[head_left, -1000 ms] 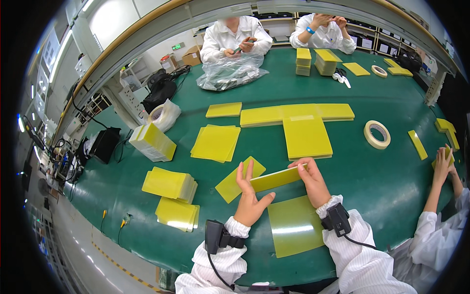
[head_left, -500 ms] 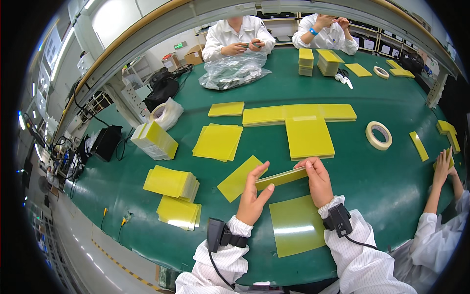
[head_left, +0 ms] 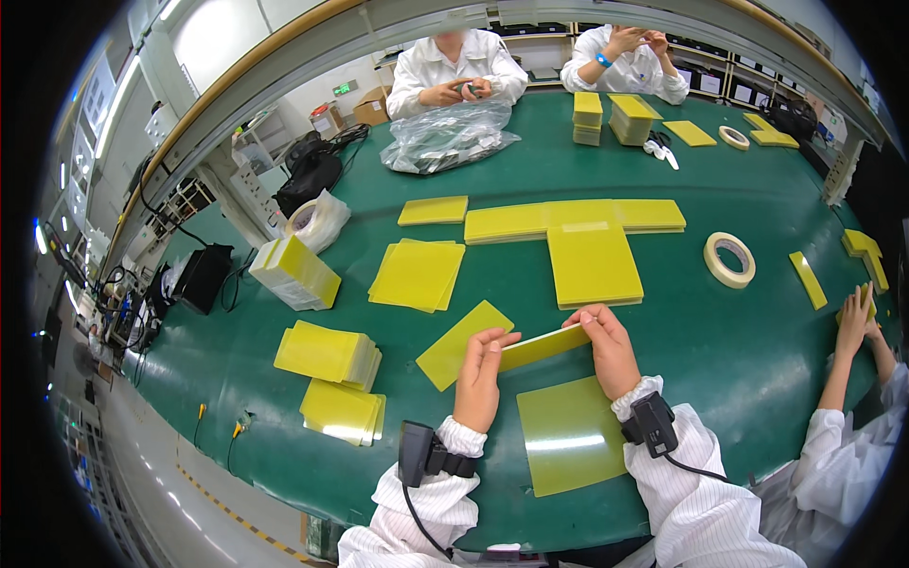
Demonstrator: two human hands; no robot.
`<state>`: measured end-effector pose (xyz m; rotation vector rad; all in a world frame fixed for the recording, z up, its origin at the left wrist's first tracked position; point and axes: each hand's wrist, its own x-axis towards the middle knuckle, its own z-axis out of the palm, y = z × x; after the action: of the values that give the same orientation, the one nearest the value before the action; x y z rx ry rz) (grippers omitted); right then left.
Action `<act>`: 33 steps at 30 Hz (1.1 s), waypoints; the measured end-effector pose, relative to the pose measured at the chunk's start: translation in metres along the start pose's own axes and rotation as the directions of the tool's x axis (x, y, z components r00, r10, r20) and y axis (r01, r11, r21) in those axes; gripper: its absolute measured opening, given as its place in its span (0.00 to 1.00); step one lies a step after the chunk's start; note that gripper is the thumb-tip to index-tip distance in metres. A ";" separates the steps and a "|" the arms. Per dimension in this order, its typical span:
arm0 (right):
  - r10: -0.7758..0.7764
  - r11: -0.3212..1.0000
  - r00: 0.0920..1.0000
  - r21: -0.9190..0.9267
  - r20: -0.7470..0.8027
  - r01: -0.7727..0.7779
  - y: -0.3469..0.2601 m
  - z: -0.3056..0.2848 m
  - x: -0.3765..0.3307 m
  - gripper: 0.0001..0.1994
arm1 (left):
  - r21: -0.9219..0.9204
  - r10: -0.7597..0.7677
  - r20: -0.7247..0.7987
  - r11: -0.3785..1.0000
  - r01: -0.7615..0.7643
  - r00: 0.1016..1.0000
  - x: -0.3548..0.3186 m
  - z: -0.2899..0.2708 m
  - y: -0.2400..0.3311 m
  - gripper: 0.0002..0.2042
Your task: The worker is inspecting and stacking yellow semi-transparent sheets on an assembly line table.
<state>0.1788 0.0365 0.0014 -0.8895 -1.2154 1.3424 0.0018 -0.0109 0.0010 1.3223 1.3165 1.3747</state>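
Between my hands a thin yellow sheet (head_left: 543, 347) is held up off the table, tilted so that its long upper edge shows pale. My left hand (head_left: 480, 379) pinches its left end between thumb and fingers. At the other end, my right hand (head_left: 611, 352) grips the upper corner. Below it a large yellow-green square sheet (head_left: 571, 445) lies flat on the green table (head_left: 454, 511). A loose yellow sheet (head_left: 450, 355) rests slantwise behind my left hand. Beyond my hands stands a squarish yellow stack (head_left: 595, 270), touching a long row of yellow stacks (head_left: 511, 223).
Yellow stacks (head_left: 327, 355) and a wrapped block (head_left: 296, 275) stand at left, loose sheets (head_left: 417, 275) nearer the middle. A tape roll (head_left: 729, 260) lies at right. Across the table are two people in white and a clear plastic bag (head_left: 450, 140); a co-worker's hands (head_left: 854, 322) work at far right.
My left fingers have closed from a spread hold into a pinch on the sheet. The sheet has tipped, so more of its yellow face shows. My right hand stays on its end.
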 end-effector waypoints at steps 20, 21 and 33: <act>-0.070 0.992 0.993 -0.098 0.092 0.079 0.007 -0.004 -0.001 0.12 | 0.054 0.116 0.008 0.992 -0.116 0.993 0.001 -0.001 -0.012 0.11; -0.013 0.992 0.996 -0.124 0.093 0.024 0.007 -0.004 -0.001 0.12 | 0.097 0.040 0.011 0.994 -0.041 0.999 0.001 -0.001 -0.012 0.11; -0.011 0.996 0.993 -0.091 0.116 0.022 0.009 -0.002 -0.001 0.10 | -0.004 0.015 -0.049 1.000 -0.015 0.999 0.001 -0.001 -0.010 0.11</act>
<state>0.1789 0.0370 -0.0078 -0.8740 -1.3808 1.3487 -0.0010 -0.0084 -0.0086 1.3059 1.3375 1.4274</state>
